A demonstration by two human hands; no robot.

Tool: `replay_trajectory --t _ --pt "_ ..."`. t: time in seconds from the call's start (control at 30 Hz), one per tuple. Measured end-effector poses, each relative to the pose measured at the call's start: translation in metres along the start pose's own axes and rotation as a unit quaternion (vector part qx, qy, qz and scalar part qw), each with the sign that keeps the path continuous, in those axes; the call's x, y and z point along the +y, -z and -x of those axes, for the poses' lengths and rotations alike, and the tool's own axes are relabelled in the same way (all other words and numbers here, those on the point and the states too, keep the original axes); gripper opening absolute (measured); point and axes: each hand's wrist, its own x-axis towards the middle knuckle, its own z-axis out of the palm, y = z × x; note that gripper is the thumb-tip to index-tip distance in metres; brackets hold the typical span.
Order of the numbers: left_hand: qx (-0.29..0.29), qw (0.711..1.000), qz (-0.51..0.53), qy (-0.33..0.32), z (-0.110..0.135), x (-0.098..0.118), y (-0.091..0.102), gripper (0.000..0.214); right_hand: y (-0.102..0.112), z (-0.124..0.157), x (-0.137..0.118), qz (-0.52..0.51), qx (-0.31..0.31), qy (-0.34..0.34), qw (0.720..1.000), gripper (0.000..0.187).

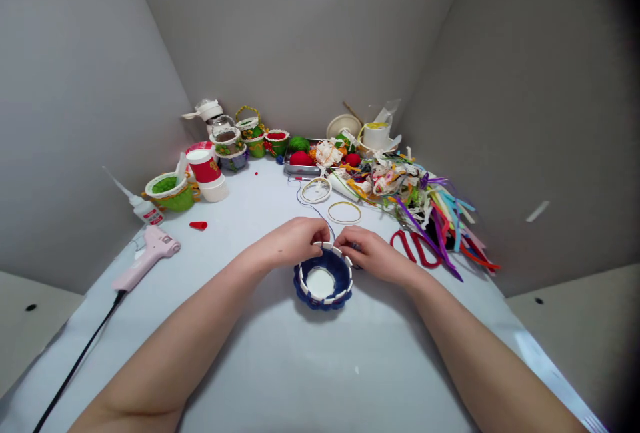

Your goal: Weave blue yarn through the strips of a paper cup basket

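Note:
A small blue woven basket (pixel 323 283) with white upright strips and a white bottom sits on the white table (pixel 280 366) in front of me. My left hand (pixel 293 241) is closed, its fingers pinching the far left rim of the basket. At the far right rim my right hand (pixel 367 254) is closed too, pinching the rim or the thin blue yarn (pixel 306 208) that trails away from the basket; which one is hidden by the fingers.
Red-handled scissors (pixel 415 249) and a heap of coloured ribbons (pixel 430 203) lie to the right. A pink glue gun (pixel 147 256) and a glue bottle (pixel 143 208) lie at left. Decorated cups (pixel 173 193), two rings (pixel 344 212) and a yarn tray (pixel 303 167) stand behind.

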Motion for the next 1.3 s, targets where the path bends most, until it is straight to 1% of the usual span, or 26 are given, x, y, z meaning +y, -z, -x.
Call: replay_trajectory --t 0.07,0.13,0.23,0.4,0.6,0.73,0.8,0.93,1.07,1.1,1.23,1.3 --pt "0.006 1.000 -0.009 0.000 0.000 0.000 0.000 0.019 -0.001 0.000 -0.001 0.037 0.013 0.007 0.999 0.013" --pt "0.009 1.000 -0.012 -0.001 0.000 0.000 -0.001 0.020 -0.002 0.001 -0.001 0.055 0.010 -0.001 0.998 0.014" --pt "0.007 1.000 -0.011 0.000 -0.001 -0.001 -0.001 0.020 -0.003 0.002 -0.002 0.047 0.003 -0.021 0.999 0.016" --pt "0.007 1.000 0.010 0.003 -0.001 0.000 -0.004 0.017 -0.001 0.004 -0.003 0.031 0.000 -0.031 0.999 0.017" --pt "0.051 0.998 -0.005 0.021 -0.001 0.002 -0.011 0.018 0.013 0.008 -0.009 0.048 0.004 -0.058 0.997 0.016" --pt "0.061 0.998 -0.006 0.019 -0.001 0.002 -0.012 0.018 0.025 0.008 -0.024 0.070 0.017 -0.085 0.994 0.018" --pt "0.061 0.998 -0.008 0.018 -0.001 0.002 -0.011 0.019 0.027 0.006 -0.034 0.078 0.021 -0.087 0.993 0.020" --pt "0.064 0.998 -0.010 0.014 -0.001 0.002 -0.012 0.019 0.024 0.001 -0.048 0.099 0.022 -0.050 0.994 0.018" --pt "0.073 0.997 -0.021 -0.001 -0.002 0.001 -0.014 0.020 0.019 -0.007 -0.054 0.155 0.033 0.004 0.987 0.016" --pt "0.075 0.997 -0.026 -0.002 -0.002 0.000 -0.014 0.020 0.018 -0.008 -0.055 0.170 0.028 0.021 0.985 0.016" --pt "0.076 0.997 -0.027 -0.001 -0.003 -0.002 -0.015 0.017 0.023 -0.009 -0.058 0.209 -0.050 0.098 0.972 0.015" --pt "0.076 0.997 -0.018 -0.003 -0.003 -0.003 -0.014 0.017 0.030 -0.007 -0.057 0.209 -0.073 0.104 0.970 0.013"
